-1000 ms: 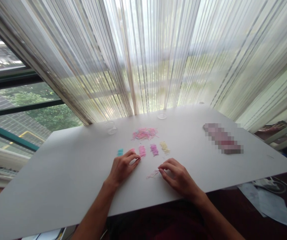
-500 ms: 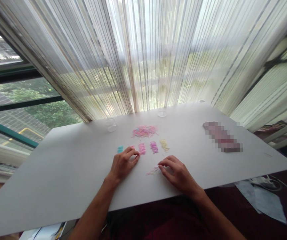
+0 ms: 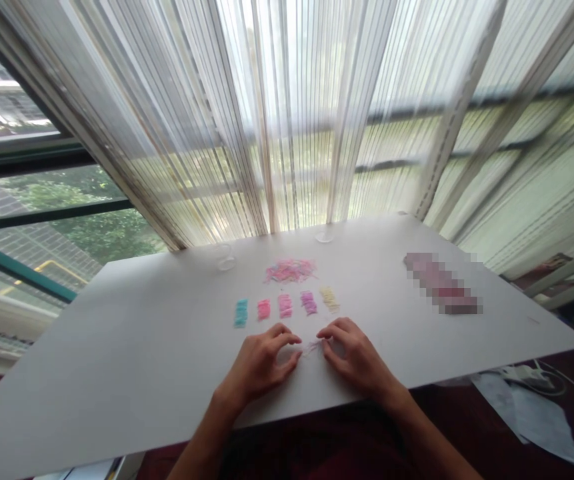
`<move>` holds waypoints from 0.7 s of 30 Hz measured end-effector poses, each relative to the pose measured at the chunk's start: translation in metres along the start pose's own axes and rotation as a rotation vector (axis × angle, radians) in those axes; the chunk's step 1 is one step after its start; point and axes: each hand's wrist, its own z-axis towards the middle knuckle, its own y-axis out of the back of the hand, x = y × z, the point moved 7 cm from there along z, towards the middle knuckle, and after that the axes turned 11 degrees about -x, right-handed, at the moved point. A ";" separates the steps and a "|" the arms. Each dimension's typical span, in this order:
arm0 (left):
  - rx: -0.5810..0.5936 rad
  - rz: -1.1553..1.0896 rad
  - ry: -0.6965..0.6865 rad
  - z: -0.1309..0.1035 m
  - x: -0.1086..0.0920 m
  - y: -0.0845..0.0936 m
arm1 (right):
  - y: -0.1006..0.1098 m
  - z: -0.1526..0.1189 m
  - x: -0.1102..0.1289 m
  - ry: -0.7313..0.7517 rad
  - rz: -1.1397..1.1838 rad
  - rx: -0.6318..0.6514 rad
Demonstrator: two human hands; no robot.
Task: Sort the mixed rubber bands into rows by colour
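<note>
On the white table, my left hand rests left of a small loose bunch of pale pink thin strips, thumb and forefinger apart with nothing between them. From the other side, my right hand has its fingertips at the bunch's edge, thumb and forefinger spread. Beyond the hands runs a row of small sorted stacks: blue strips, coral pink strips, pink strips, purple strips and pale yellow strips. Behind them lies a mixed heap of strips. What exactly the strips are is too small to tell.
Two clear round containers or lids stand near the back edge, one at left and one at centre. A pixelated pinkish object lies at right. The white table ends at string curtains.
My left hand has moved from the pink stacks down and right to the loose bunch, its fingers spreading. The blue and coral stacks now show fully. My right hand stays by the bunch.
</note>
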 end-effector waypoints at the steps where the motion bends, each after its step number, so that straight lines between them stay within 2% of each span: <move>1: -0.008 -0.001 0.021 -0.004 -0.002 -0.001 | -0.001 0.000 0.002 0.013 -0.011 0.013; 5: -0.060 -0.006 0.092 -0.015 -0.004 -0.003 | -0.002 0.000 0.005 0.034 -0.044 0.045; 11: -0.105 -0.007 0.141 -0.019 -0.002 -0.003 | -0.004 0.000 0.004 0.032 -0.055 0.072; 21: -0.113 -0.057 0.131 -0.020 -0.002 -0.001 | 0.000 0.001 0.010 0.055 0.067 0.046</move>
